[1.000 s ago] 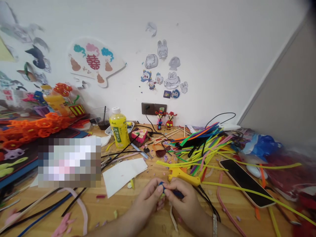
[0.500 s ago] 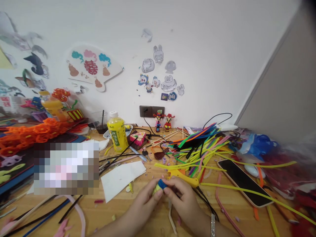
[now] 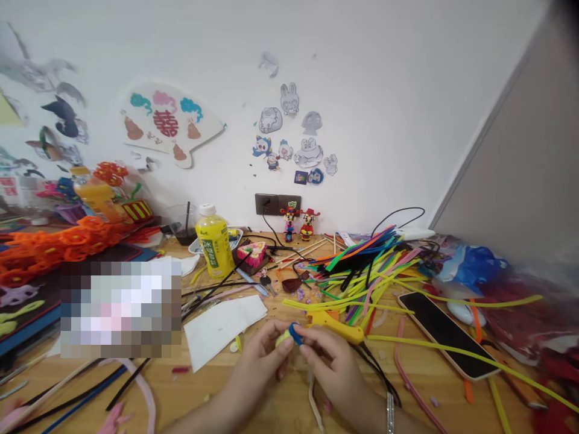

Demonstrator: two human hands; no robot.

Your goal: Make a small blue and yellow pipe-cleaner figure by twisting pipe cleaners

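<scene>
It's a crafter's workspace I'm standing in, home or studio I can't tell: a light-brown wooden table (image 3: 212, 380) strewn with long, thin, many-coloured fuzzy strips (image 3: 384, 268), a yellow plastic corded tool (image 3: 344, 328) like a glue gun, a bushy orange fuzzy flower piece (image 3: 75, 244), and black-and-white paper cartoon cut-outs (image 3: 309, 154) stuck on the white wall (image 3: 384, 90)
</scene>
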